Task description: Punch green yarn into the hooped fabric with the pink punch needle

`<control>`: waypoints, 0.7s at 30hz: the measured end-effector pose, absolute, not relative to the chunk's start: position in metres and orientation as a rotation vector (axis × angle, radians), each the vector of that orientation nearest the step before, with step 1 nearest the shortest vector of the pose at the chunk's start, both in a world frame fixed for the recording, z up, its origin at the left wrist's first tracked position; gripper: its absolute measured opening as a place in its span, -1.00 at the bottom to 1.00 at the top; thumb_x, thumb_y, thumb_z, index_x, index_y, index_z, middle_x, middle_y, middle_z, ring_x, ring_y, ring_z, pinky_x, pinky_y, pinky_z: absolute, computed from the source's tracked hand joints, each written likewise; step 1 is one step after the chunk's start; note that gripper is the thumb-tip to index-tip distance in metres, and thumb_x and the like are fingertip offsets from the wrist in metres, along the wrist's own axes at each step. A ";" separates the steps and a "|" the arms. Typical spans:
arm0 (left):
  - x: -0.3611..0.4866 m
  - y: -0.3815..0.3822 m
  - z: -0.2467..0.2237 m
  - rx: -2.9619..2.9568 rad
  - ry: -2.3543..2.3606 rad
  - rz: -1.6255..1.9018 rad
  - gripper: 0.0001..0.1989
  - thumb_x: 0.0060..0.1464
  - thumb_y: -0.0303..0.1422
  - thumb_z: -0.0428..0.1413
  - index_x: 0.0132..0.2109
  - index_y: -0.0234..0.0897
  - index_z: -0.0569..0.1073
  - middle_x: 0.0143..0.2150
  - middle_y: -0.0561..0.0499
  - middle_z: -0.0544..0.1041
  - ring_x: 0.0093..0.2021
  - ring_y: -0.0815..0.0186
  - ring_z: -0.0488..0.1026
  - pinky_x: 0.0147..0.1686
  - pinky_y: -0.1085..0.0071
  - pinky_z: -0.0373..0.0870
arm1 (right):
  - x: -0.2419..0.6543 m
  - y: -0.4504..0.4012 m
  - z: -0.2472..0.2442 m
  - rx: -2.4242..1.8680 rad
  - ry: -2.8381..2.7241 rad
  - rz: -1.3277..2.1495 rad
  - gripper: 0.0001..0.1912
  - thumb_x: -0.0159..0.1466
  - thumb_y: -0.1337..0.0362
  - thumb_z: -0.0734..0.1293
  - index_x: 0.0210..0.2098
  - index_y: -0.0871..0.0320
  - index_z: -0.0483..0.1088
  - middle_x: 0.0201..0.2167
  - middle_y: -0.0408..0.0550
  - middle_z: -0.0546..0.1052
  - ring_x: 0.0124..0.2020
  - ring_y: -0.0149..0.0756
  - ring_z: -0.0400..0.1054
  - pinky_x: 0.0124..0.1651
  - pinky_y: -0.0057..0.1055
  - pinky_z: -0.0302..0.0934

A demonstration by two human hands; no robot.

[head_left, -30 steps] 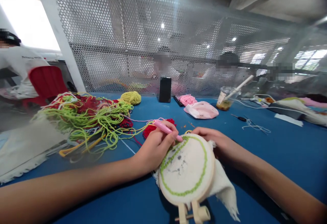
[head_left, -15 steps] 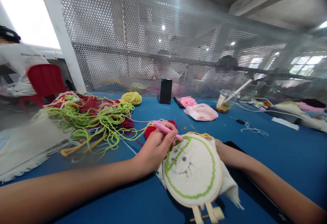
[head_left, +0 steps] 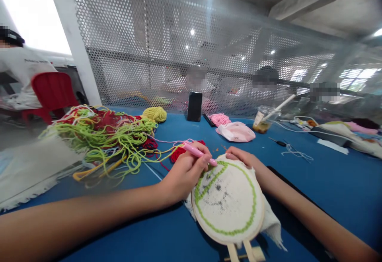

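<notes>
right hand [head_left: 246, 159] resurfaced by hoop [head_left: 262, 210], near bag [head_left: 235, 131].

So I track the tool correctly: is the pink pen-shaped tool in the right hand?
No, the left hand grips the pink pen-shaped tool, while the right hand is at the hoop's far edge.

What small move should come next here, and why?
Probably the left hand should press the pink tool into the fabric by the green stitching: its tip is right there, with the right hand at the far side of the hoop.
</notes>
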State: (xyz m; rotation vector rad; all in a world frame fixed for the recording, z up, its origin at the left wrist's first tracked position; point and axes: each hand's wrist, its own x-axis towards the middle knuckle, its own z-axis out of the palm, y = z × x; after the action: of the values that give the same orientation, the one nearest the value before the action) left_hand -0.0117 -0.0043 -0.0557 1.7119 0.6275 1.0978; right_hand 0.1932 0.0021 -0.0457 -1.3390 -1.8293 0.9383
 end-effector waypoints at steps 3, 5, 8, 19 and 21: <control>-0.012 -0.006 -0.054 1.728 0.621 1.083 -0.81 0.16 -0.32 -0.13 -0.33 -0.30 0.28 -0.51 0.10 0.26 -0.64 0.53 0.12 -0.68 0.56 0.08 | 0.184 0.001 -0.043 -1.272 -1.618 1.102 -0.76 0.14 0.09 0.20 -0.45 0.16 0.22 -0.58 -0.23 0.29 -0.57 -0.45 0.15 -0.50 -0.50 0.03; -0.012 -0.006 -0.053 1.739 0.618 1.077 -0.80 0.17 -0.32 -0.14 -0.34 -0.31 0.28 -0.51 0.09 0.27 -0.65 0.54 0.11 -0.69 0.57 0.07 | 0.180 -0.004 -0.039 -1.237 -1.515 1.193 -0.78 0.15 0.10 0.18 -0.35 0.13 0.18 -0.56 -0.24 0.30 -0.59 -0.45 0.18 -0.51 -0.50 0.06; -0.012 -0.007 -0.052 1.751 0.615 1.077 -0.80 0.17 -0.32 -0.14 -0.34 -0.31 0.28 -0.52 0.10 0.26 -0.66 0.54 0.10 -0.70 0.57 0.06 | 0.178 -0.013 -0.035 -1.124 -1.305 1.378 -0.67 0.09 0.29 0.23 -0.16 0.04 0.09 -0.34 -0.18 0.38 -0.51 -0.43 0.28 -0.43 -0.46 0.13; -0.014 -0.007 -0.053 1.745 0.620 1.084 -0.81 0.17 -0.32 -0.15 -0.33 -0.28 0.28 -0.57 0.13 0.22 -0.65 0.50 0.12 -0.66 0.54 0.09 | 0.174 -0.012 -0.040 -1.381 -1.567 1.163 -0.77 -0.01 0.23 0.30 -0.47 0.13 0.12 -0.57 -0.27 0.20 -0.58 -0.46 0.07 -0.51 -0.48 0.01; -0.014 -0.007 -0.053 1.738 0.620 1.089 -0.82 0.17 -0.32 -0.14 -0.32 -0.29 0.28 -0.55 0.12 0.24 -0.64 0.51 0.12 -0.66 0.54 0.09 | 0.177 -0.012 -0.040 -1.454 -1.639 0.939 -0.81 -0.03 0.27 0.30 -0.52 0.13 0.14 -0.58 -0.25 0.18 -0.56 -0.44 0.06 -0.48 -0.46 0.02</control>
State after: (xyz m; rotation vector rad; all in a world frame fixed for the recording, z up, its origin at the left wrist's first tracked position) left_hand -0.0135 -0.0067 -0.0530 1.7375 0.6198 1.0887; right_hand 0.1769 -0.0116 -0.0402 -1.4539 -1.6389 0.9387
